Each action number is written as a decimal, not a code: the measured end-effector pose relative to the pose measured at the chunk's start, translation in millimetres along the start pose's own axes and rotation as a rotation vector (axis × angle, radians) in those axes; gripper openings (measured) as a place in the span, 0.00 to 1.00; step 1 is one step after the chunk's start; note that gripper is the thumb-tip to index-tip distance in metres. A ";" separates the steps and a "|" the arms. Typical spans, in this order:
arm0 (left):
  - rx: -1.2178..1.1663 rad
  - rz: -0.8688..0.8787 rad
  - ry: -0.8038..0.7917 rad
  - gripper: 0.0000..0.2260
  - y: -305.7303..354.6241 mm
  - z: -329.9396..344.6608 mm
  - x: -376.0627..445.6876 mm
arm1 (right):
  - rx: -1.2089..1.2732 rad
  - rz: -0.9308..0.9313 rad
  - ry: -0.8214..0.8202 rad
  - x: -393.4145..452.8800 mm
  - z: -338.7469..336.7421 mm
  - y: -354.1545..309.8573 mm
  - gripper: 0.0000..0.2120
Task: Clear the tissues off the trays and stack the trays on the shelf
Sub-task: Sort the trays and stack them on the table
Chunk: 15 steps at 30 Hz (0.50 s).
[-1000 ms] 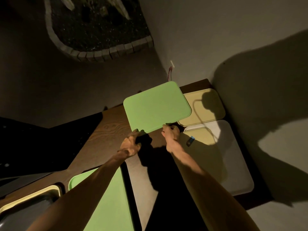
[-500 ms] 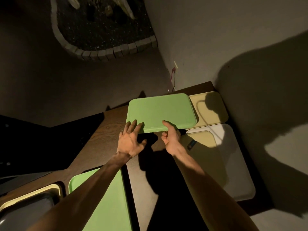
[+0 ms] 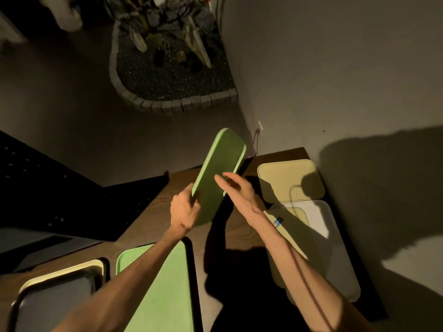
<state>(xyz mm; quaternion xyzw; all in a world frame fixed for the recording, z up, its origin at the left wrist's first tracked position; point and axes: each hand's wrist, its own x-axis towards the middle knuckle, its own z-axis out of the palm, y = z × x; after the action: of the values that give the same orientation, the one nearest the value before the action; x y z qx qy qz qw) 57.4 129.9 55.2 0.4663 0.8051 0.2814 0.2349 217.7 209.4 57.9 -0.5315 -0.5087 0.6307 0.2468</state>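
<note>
A green tray [image 3: 217,173] stands tilted steeply on edge above the wooden counter [image 3: 153,216]. My left hand [image 3: 185,209] grips its lower left rim. My right hand [image 3: 236,190] lies with fingers stretched out against the tray's right edge and face. No tissue shows on this tray. A yellow tray [image 3: 287,179] lies flat at the far right by the wall. A grey tray [image 3: 335,248] with a smaller yellow one [image 3: 298,213] in it lies nearer. Another green tray [image 3: 167,291] rests by my left forearm.
A stack of yellow and grey trays [image 3: 60,286] sits at the lower left. A wall [image 3: 335,80] runs along the right. A stone-edged planter bed [image 3: 167,75] lies on the floor beyond. A dark drop borders the counter on the left.
The green tray was lying nearly flat over the counter; it has swung up onto its edge. My left hand went from open beside it to gripping its rim. The view shifted upward.
</note>
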 end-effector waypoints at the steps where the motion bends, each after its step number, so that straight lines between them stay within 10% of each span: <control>1: -0.175 -0.100 0.006 0.09 -1.3 -6.2 -4.7 | -0.076 -0.008 0.058 -2.6 -1.7 8.0 0.24; 6: -0.769 -0.447 -0.100 0.15 -26.9 -50.5 -35.8 | -0.310 0.226 0.125 -9.5 -11.8 63.4 0.45; 11: -0.706 -0.536 -0.157 0.24 -73.3 -85.3 -74.3 | -0.364 0.139 -0.145 -54.7 13.5 51.7 0.14; 15: -0.524 -0.537 -0.024 0.11 -113.0 -97.5 -110.7 | -0.520 0.087 -0.182 -82.7 45.7 65.4 0.11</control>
<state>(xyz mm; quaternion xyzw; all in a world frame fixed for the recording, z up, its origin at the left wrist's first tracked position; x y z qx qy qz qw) -24.6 -36.7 63.4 0.1658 0.7967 0.4006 0.4210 216.5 98.1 29.8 -0.5395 -0.6503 0.5341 0.0280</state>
